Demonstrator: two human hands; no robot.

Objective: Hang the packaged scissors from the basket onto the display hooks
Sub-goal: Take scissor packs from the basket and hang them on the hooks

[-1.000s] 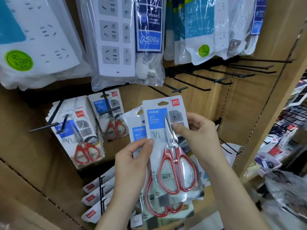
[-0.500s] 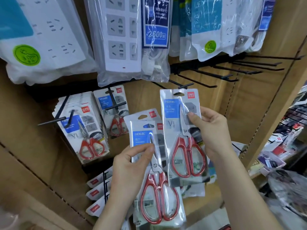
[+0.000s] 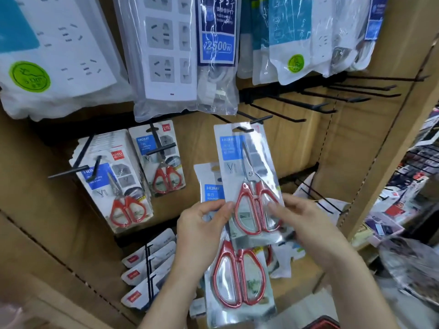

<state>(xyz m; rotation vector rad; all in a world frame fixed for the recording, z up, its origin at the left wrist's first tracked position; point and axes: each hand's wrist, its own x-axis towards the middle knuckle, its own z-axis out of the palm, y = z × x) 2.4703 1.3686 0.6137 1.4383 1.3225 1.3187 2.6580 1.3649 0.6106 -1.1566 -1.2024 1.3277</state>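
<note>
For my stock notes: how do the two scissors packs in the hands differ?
The right hand holds the upper pack with its top by a hook; the left hand holds the lower pack beneath. The upper pack shows whole scissors; the lower pack's blades are hidden. Both have red handles.

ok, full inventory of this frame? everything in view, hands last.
raised scissors pack: one, red handles, top near a black hook's tip.
stacked scissors packs: several, red handles, below it.
hung scissors packs: two hooks' worth, red handles, left.
bagged power strips: several, white, top row.
empty hooks: several, black, upper right.
small packs: several, white, lower-left hooks.
left hand: grips the stacked scissors packs.
right hand: pinches the raised scissors pack.
</note>
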